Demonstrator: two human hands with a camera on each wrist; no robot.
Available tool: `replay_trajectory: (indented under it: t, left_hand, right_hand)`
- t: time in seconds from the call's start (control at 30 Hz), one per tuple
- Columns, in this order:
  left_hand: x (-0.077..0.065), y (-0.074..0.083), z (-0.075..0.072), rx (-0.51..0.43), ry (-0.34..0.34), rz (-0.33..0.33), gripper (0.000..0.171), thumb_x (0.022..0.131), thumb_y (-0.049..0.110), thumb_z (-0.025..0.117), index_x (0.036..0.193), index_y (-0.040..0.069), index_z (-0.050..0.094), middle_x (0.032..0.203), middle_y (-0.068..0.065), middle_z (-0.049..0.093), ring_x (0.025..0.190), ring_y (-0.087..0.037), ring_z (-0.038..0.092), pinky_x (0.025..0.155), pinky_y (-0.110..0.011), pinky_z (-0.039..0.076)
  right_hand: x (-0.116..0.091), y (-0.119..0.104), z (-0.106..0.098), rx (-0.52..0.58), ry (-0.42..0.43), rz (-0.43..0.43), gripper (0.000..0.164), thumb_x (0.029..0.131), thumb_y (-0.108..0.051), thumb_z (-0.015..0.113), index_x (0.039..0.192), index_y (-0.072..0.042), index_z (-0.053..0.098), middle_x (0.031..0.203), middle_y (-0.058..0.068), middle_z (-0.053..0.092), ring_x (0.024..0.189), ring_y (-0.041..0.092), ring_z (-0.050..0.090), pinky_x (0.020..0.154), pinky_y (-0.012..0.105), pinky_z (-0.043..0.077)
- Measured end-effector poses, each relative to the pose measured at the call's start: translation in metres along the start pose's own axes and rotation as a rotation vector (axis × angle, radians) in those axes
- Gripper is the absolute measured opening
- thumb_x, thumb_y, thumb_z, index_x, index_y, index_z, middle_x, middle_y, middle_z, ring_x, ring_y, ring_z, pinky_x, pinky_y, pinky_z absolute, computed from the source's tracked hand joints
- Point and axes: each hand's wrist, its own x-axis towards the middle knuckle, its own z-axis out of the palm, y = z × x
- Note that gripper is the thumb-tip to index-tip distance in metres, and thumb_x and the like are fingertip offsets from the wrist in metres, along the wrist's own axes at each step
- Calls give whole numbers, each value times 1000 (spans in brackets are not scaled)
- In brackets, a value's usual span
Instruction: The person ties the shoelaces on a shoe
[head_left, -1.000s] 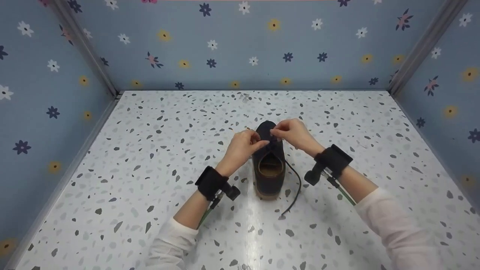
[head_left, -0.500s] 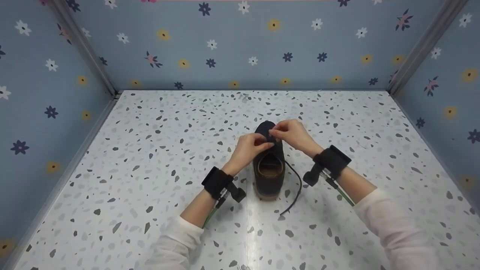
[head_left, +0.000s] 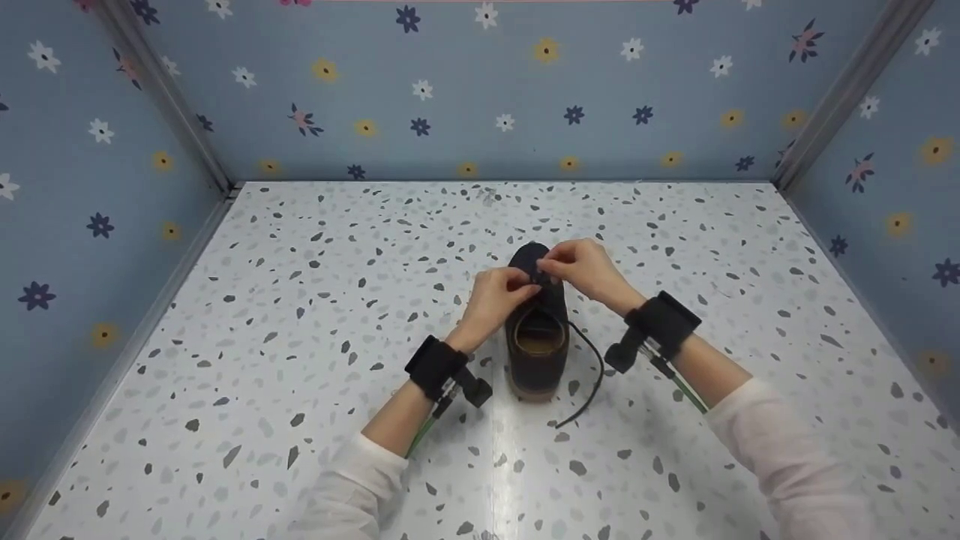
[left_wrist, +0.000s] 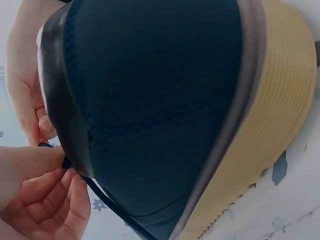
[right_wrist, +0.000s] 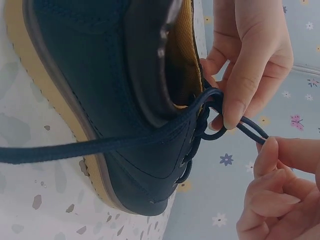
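From here, a hand could pass between the shoe point(head_left: 537, 371) and the flowered back wall point(head_left: 487, 82); the left hand point(head_left: 491, 301) and right hand point(head_left: 589, 270) block the lacing, and loose lace point(head_left: 599, 367) trails rightward

left wristband point(head_left: 435, 367): wide, black, wrapped like a cuff
right wristband point(head_left: 670, 324): equally black, with a raised straight outer edge
left sleeve point(head_left: 349, 484): white, wrinkled, ending well short of the wristband
right sleeve point(head_left: 784, 454): white with a faint pink cast, softly creased
wrist cameras point(head_left: 621, 356): 2, black, stubby, rounded
cables point(head_left: 690, 394): 2, thin, green, with black plugs point(head_left: 663, 366)
fittings point(head_left: 651, 346): small, silvery metal
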Motion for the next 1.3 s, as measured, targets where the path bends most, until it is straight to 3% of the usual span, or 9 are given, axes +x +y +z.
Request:
replay_trajectory:
  t: [0.23,0.47,0.83,1.3]
  left_hand:
    - [1,-2,2,-4,16,12,8,64,19,55,64,11,56,57,7,49,49,-3,41,45,-17,33]
    - [-1,-5,3,-8,22,-2,9,65,21,54,65,12,55,58,7,49,41,-4,42,37,-16,34]
    - [-2,-1,1,-17,22,-37,14,64,22,55,71,10,56,62,6,50,49,-4,43,41,-16,34]
    - [0,-2,2,-17,31,-27,16,63,22,56,71,9,57,64,6,51,54,-3,43,49,-16,34]
  right_hand:
    - [-3,0,-3,-34,30,0,21,69,-29,48,76,-11,54,60,7,51,46,16,42,36,25,30]
    - [-6,-5,-9,-20,57,2,24,68,-34,45,78,-13,52,62,6,50,48,14,41,39,26,28]
    - [-16,-9,-25,2,144,-52,21,69,-32,47,76,-14,53,59,4,50,46,14,39,38,25,31]
    - [-34,6,-17,4,101,-18,21,68,-33,47,75,-14,51,61,2,49,45,16,42,34,25,32]
